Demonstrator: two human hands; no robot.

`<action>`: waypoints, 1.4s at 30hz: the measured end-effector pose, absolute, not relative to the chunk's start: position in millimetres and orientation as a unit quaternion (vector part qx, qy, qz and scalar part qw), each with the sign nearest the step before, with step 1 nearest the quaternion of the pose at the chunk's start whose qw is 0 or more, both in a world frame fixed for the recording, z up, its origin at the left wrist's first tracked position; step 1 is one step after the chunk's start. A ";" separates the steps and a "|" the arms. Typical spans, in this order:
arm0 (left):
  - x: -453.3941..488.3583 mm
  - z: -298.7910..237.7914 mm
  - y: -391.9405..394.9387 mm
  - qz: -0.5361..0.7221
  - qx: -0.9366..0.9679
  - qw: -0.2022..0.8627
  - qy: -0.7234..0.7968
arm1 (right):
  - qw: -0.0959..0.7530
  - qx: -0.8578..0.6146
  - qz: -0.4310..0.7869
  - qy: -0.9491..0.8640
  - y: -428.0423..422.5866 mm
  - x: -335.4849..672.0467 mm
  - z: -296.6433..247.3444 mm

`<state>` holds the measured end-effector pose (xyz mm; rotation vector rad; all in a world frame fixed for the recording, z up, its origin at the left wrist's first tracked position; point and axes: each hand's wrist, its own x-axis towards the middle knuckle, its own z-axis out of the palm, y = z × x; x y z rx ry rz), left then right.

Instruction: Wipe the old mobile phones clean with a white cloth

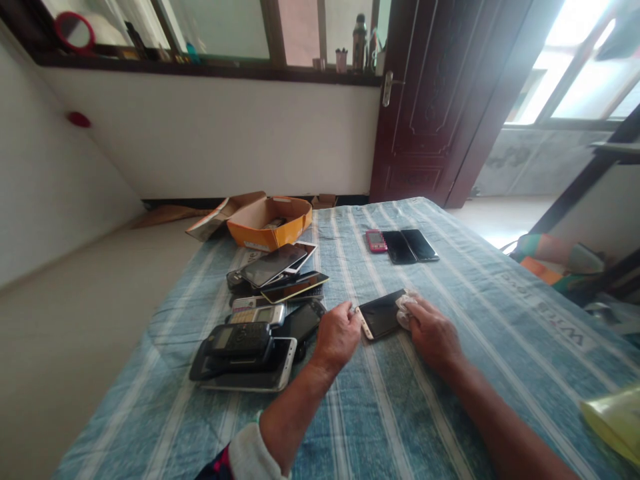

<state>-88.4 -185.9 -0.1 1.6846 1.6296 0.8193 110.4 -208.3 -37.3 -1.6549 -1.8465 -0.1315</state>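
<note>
A smartphone (381,316) with a dark screen and a pale end lies in front of me, between my hands. My left hand (341,333) is closed, its fingertips gripping the phone's near-left end. A crumpled white tissue (406,309) is pinched in my right hand (434,333), pressed on the far-right end of the screen. Left of my left hand is a heap of old phones, among them a black keypad phone (240,339), a silver keypad phone (260,315) and a dark touchscreen phone (275,264).
An opened orange cardboard box (270,236) stands at the back left with something dark inside. Farther back lie a pink phone (376,241) and two dark phones side by side (412,247). Striped blue cloth (480,400) covers the surface. Something yellow and translucent (613,417) is at the right edge.
</note>
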 end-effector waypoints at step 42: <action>-95.1 15.1 -182.0 0.180 0.753 0.246 0.583 | 0.302 -0.605 -0.069 -0.734 -207.9 107.0 -35.0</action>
